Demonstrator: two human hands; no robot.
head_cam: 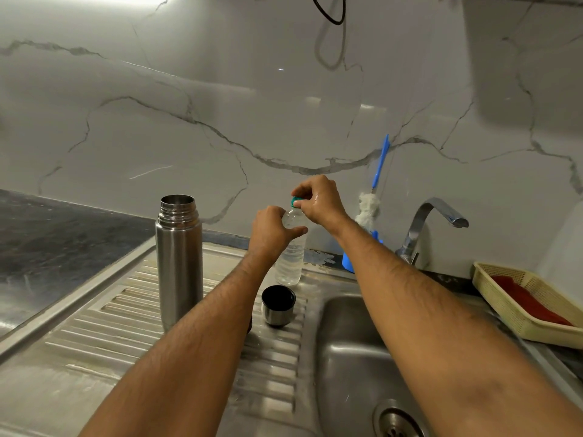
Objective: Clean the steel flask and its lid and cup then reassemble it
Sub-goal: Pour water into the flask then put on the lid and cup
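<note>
While standing upright, uncapped, on ribbed steel drainboard, left of sink: tall brushed-steel flask. Just right: small steel cup, mouth up. Beyond: clear plastic water bottle, neck gripped by left hand, green cap pinched by right hand.

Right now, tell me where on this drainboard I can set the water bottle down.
Free patches: the ribbed drainboard left of the steel flask, and the near ribs between the left forearm and the sink. Crowded: the back strip, where the water bottle, the steel cup and the blue bottle brush stand close together under the left hand and right hand.
</note>
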